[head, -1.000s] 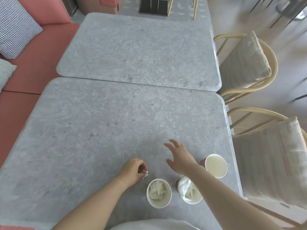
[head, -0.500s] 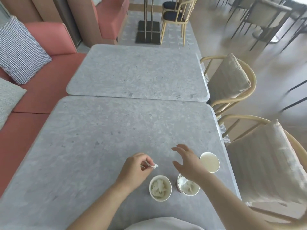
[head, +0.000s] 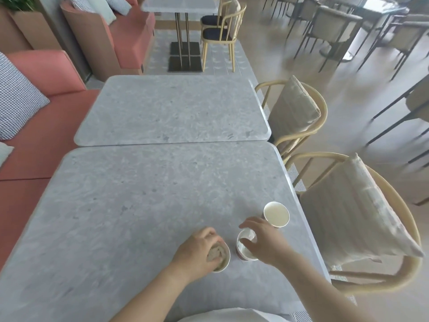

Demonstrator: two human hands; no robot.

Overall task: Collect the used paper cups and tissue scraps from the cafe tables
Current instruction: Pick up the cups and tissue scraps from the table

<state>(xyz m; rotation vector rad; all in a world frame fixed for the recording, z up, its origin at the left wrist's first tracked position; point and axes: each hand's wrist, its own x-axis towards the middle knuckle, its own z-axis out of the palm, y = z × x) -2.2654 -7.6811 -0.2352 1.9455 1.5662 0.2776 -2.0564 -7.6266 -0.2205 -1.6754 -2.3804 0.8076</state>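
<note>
Three paper cups stand near the right front corner of the near grey table (head: 139,205). My left hand (head: 197,252) lies over the left cup (head: 224,261), its fingers curled down onto the crumpled tissue (head: 217,252) in the cup's mouth. The scrap it pinched is hidden under those fingers. My right hand (head: 264,240) reaches over the middle cup (head: 243,251), thumb and fingers curled at its rim; white tissue shows inside. The third cup (head: 276,213) stands upright and empty, just beyond my right hand and untouched.
A second grey table (head: 174,108) butts against the far edge. Two cushioned wooden chairs (head: 348,217) (head: 294,112) stand close along the right side. A red bench (head: 34,147) with a checked pillow (head: 16,98) runs along the left. More tables and chairs stand farther back.
My left hand moved right from the bare table to the left cup's mouth, carrying the scrap. My right hand dropped onto the middle cup. The view tilted up.
</note>
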